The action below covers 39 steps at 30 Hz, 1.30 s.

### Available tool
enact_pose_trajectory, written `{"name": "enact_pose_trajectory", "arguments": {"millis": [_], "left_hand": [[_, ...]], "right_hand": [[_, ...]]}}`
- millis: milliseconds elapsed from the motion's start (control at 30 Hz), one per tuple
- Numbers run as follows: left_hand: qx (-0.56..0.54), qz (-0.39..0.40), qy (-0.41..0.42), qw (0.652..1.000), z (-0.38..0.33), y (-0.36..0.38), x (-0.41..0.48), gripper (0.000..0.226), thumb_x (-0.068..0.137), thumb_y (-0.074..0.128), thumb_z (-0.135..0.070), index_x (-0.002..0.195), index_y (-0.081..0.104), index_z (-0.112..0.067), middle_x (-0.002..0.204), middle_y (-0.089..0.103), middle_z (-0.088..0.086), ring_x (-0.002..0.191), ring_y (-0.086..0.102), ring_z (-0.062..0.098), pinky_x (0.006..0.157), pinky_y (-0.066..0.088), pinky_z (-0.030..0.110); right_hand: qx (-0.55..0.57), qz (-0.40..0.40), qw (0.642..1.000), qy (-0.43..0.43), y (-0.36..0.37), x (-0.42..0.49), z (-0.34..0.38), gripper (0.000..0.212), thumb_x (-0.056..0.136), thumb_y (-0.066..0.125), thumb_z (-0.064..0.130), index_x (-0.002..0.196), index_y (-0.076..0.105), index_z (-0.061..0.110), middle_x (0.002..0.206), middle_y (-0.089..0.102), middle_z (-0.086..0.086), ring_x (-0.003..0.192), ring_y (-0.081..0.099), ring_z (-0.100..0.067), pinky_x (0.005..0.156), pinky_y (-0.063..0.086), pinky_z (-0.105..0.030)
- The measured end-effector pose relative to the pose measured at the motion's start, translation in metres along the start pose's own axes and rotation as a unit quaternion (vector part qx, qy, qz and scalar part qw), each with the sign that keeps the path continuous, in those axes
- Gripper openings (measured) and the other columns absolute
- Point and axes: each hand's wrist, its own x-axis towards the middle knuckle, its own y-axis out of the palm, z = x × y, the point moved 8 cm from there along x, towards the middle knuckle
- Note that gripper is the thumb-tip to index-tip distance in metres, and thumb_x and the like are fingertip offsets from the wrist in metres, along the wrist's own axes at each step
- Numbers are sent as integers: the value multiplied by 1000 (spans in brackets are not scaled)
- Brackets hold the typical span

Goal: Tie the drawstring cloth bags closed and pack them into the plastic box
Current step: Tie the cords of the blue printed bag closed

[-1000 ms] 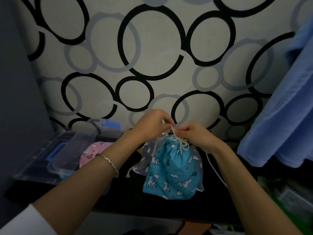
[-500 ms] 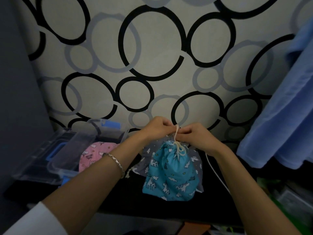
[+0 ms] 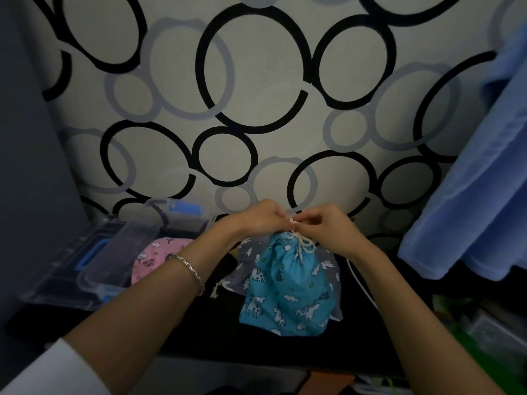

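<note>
A blue unicorn-print drawstring bag (image 3: pixel 288 289) stands on the dark table, its neck gathered and wrapped with a cream cord (image 3: pixel 304 246). My left hand (image 3: pixel 262 219) and my right hand (image 3: pixel 328 226) meet just above the neck, each pinching the cord between fingertips. A grey printed bag (image 3: pixel 251 252) lies behind and under the blue one. To the left, a pink printed bag (image 3: pixel 155 258) sits partly inside the clear plastic box (image 3: pixel 94 269) with blue latches.
A blue cloth (image 3: pixel 479 195) hangs at the right. A patterned wall with black and grey rings stands right behind the table. A white cable (image 3: pixel 360 283) runs along the table under my right forearm. Green and clear items (image 3: pixel 484 332) lie at the lower right.
Both hands have lifted slightly and come closer together above the bag's neck. The cord between them is shorter and tighter than a second ago.
</note>
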Motion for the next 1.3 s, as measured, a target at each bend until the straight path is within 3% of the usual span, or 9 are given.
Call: {"name": "enact_pose_trajectory", "arguments": {"millis": [100, 233, 333, 433, 567, 800, 933, 1133, 1300], "left_hand": [[45, 15, 0, 999, -6, 3, -1, 22, 91, 58, -23, 78, 68, -8, 78, 65, 7, 72, 57, 12, 69, 43, 26], [95, 0, 21, 995, -13, 2, -2, 30, 93, 56, -23, 65, 58, -11, 63, 51, 3, 55, 44, 8, 54, 34, 22], [131, -46, 47, 989, -15, -3, -2, 32, 89, 62, -27, 74, 67, 0, 65, 54, 4, 60, 47, 12, 58, 36, 27], [152, -70, 83, 982, -21, -3, -5, 26, 89, 65, -29, 66, 66, -16, 61, 57, -1, 56, 47, 9, 51, 35, 24], [162, -96, 114, 976, -28, -8, -7, 15, 89, 66, -27, 79, 74, -19, 61, 61, -4, 52, 48, 1, 44, 33, 13], [-28, -51, 81, 995, -18, -4, -7, 19, 88, 68, -26, 73, 73, -15, 58, 62, -7, 53, 52, -3, 53, 41, 14], [-72, -55, 51, 995, -6, -4, -3, 23, 86, 70, -29, 92, 76, -8, 90, 74, 8, 79, 66, 9, 78, 53, 28], [-83, -60, 38, 994, -1, -5, -2, 30, 85, 70, -32, 95, 75, -4, 92, 74, 12, 90, 70, 22, 88, 54, 39], [-52, -66, 37, 996, -2, -7, -4, 31, 87, 68, -31, 92, 74, -1, 93, 73, 18, 86, 69, 24, 88, 53, 45]], "right_hand": [[-19, -1, 1000, -16, 3, 0, 3, 23, 86, 69, 15, 107, 72, 23, 75, 71, 4, 60, 61, 2, 57, 46, -14], [-2, 1, 1000, 18, 3, -2, -1, 16, 88, 63, 12, 82, 74, 22, 68, 71, 5, 58, 60, 0, 56, 47, -16], [47, 21, 997, 60, 4, -4, -9, 20, 87, 65, 21, 78, 74, 6, 62, 66, 2, 57, 56, -4, 58, 44, -21], [89, 25, 992, 80, 4, -5, -16, 42, 81, 65, 29, 87, 65, -12, 71, 58, -14, 67, 50, -19, 64, 40, -34], [163, 2, 983, 88, 0, -7, -21, 14, 87, 64, 8, 99, 71, 3, 76, 65, -14, 64, 56, -16, 57, 44, -23], [449, -26, 888, 99, 2, -8, -23, 22, 86, 61, -6, 82, 52, 13, 68, 56, -4, 50, 43, -7, 43, 31, -15], [344, -99, 931, 68, -8, -10, -15, 23, 81, 69, -4, 73, 57, 13, 62, 63, 4, 47, 54, -1, 43, 39, -11], [188, -117, 975, 21, -12, -12, -2, 3, 83, 75, 13, 80, 74, 12, 66, 67, 6, 57, 59, 1, 57, 45, -13], [163, -108, 980, 46, -9, -15, -4, 24, 87, 68, 32, 66, 75, 23, 57, 62, 1, 47, 53, -8, 51, 44, -20]]}}
